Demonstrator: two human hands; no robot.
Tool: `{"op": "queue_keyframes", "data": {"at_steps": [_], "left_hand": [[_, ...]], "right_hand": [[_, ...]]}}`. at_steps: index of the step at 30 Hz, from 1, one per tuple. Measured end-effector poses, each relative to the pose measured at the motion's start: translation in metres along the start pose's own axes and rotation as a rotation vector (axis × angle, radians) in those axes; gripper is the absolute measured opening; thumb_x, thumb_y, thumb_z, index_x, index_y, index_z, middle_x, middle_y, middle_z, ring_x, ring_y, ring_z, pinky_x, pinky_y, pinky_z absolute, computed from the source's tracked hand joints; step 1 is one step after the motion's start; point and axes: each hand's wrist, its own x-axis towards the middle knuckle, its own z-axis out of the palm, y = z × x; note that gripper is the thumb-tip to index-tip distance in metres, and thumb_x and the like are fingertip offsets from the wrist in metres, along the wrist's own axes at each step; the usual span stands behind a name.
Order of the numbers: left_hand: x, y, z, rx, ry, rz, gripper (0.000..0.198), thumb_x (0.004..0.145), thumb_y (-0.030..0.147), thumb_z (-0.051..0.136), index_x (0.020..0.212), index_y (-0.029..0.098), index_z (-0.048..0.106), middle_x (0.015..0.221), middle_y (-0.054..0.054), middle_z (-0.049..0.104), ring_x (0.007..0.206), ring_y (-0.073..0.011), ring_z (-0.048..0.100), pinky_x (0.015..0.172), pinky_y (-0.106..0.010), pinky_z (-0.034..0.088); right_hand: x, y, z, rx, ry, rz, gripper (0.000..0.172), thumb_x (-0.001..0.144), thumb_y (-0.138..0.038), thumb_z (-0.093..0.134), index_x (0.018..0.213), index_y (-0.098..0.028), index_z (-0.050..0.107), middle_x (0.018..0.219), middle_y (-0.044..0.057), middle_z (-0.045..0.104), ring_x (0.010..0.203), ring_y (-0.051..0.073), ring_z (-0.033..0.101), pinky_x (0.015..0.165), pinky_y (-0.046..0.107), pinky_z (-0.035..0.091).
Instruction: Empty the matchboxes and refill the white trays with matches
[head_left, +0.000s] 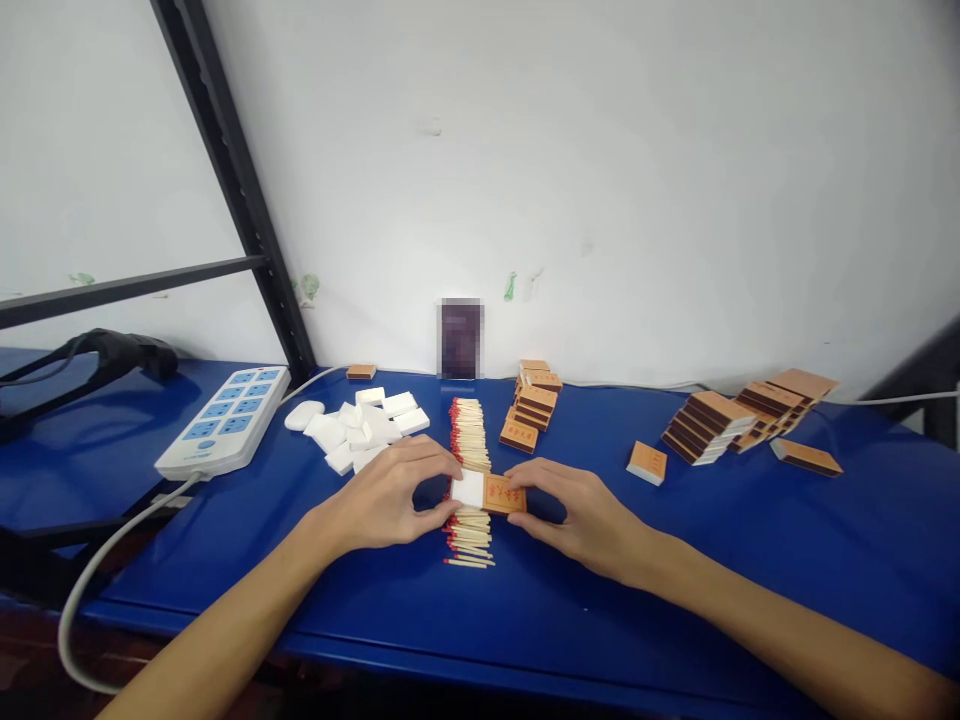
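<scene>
Over a long row of red-tipped matches, my two hands hold a matchbox between them. My left hand pinches the white inner tray by its long sides, thumb near and fingers far. The orange printed sleeve is gripped the same way by my right hand. Tray and sleeve are in line, with the tray sticking out to the left. What lies inside the tray cannot be made out. Just beyond my left hand is a loose heap of white trays.
Matchbox stacks stand behind and at the right, near a single matchbox. A white power strip with its cable lies left. A black metal frame rises at the back left, before the wall.
</scene>
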Motion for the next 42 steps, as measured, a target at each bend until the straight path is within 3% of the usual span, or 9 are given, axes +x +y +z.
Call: {"op": "queue_keyframes", "data": {"at_steps": [7, 12, 16, 24, 29, 33, 37, 40, 42], "left_hand": [[0.001, -0.001, 0.002, 0.03, -0.024, -0.018, 0.019, 0.086, 0.024, 0.061, 0.104, 0.018, 0.065, 0.1, -0.007, 0.07, 0.094, -0.0204, 0.065, 0.087, -0.039, 0.052], [0.0, -0.001, 0.002, 0.035, 0.012, -0.018, 0.02, 0.086, 0.027, 0.062, 0.104, 0.018, 0.065, 0.101, -0.007, 0.071, 0.094, -0.0199, 0.065, 0.088, -0.039, 0.052], [0.001, -0.001, 0.002, 0.036, 0.029, -0.018, 0.02, 0.087, 0.029, 0.062, 0.105, 0.019, 0.065, 0.101, -0.006, 0.072, 0.093, -0.0199, 0.066, 0.087, -0.039, 0.052], [0.001, 0.0, 0.003, 0.027, 0.068, -0.059, 0.021, 0.088, 0.032, 0.063, 0.106, 0.02, 0.065, 0.104, -0.006, 0.073, 0.098, -0.0204, 0.067, 0.09, -0.038, 0.052], [-0.003, -0.002, -0.003, 0.087, 0.139, -0.108, 0.024, 0.09, 0.033, 0.06, 0.109, 0.021, 0.064, 0.107, -0.006, 0.071, 0.1, -0.0209, 0.066, 0.09, -0.04, 0.051], [-0.02, -0.008, -0.017, 0.236, 0.188, -0.199, 0.024, 0.09, 0.031, 0.058, 0.11, 0.02, 0.064, 0.108, -0.007, 0.071, 0.101, -0.0235, 0.064, 0.09, -0.041, 0.05], [-0.044, -0.017, -0.027, 0.342, 0.17, -0.339, 0.027, 0.089, 0.039, 0.058, 0.109, 0.022, 0.066, 0.106, -0.007, 0.071, 0.101, -0.0272, 0.063, 0.088, -0.043, 0.05], [-0.056, -0.021, -0.031, 0.371, 0.161, -0.414, 0.033, 0.09, 0.044, 0.056, 0.112, 0.022, 0.066, 0.108, -0.008, 0.07, 0.102, -0.028, 0.063, 0.088, -0.043, 0.051], [-0.06, -0.023, -0.033, 0.383, 0.175, -0.431, 0.033, 0.091, 0.044, 0.054, 0.113, 0.021, 0.065, 0.109, -0.008, 0.07, 0.102, -0.0278, 0.063, 0.089, -0.042, 0.051]], "right_hand": [[-0.017, 0.021, -0.022, -0.085, -0.001, 0.034, 0.022, 0.09, -0.034, 0.06, 0.11, -0.025, 0.062, 0.11, 0.006, 0.07, 0.099, 0.023, 0.067, 0.086, 0.04, 0.054], [-0.013, 0.046, -0.037, -0.253, 0.149, 0.097, 0.023, 0.089, -0.037, 0.06, 0.107, -0.024, 0.063, 0.107, 0.008, 0.07, 0.099, 0.027, 0.066, 0.087, 0.046, 0.053], [0.004, 0.057, -0.031, -0.351, 0.226, 0.047, 0.021, 0.09, -0.036, 0.056, 0.103, -0.023, 0.065, 0.113, 0.011, 0.066, 0.101, 0.027, 0.065, 0.088, 0.047, 0.053], [0.032, 0.052, -0.019, -0.617, 0.109, -0.071, 0.023, 0.094, -0.03, 0.047, 0.092, -0.02, 0.068, 0.094, 0.013, 0.07, 0.092, 0.029, 0.064, 0.081, 0.047, 0.049], [-0.003, 0.054, -0.043, -0.719, 0.182, 0.001, 0.026, 0.092, -0.026, 0.045, 0.1, -0.019, 0.069, 0.1, 0.014, 0.07, 0.089, 0.03, 0.065, 0.08, 0.046, 0.049], [-0.054, 0.076, -0.068, -0.829, 0.078, 0.089, 0.04, 0.087, -0.022, 0.042, 0.122, -0.015, 0.063, 0.123, 0.017, 0.064, 0.107, 0.034, 0.062, 0.088, 0.051, 0.05], [-0.095, 0.098, -0.078, -0.739, -0.029, 0.124, 0.05, 0.086, -0.023, 0.045, 0.134, -0.027, 0.054, 0.134, 0.01, 0.06, 0.114, 0.031, 0.062, 0.085, 0.045, 0.055], [-0.103, 0.102, -0.08, -0.689, -0.067, 0.097, 0.058, 0.081, -0.015, 0.044, 0.136, -0.031, 0.053, 0.136, 0.009, 0.058, 0.118, 0.029, 0.06, 0.088, 0.043, 0.055], [-0.098, 0.097, -0.081, -0.664, -0.091, 0.09, 0.056, 0.081, -0.014, 0.043, 0.132, -0.031, 0.058, 0.126, 0.009, 0.063, 0.11, 0.028, 0.063, 0.085, 0.043, 0.055]]}}
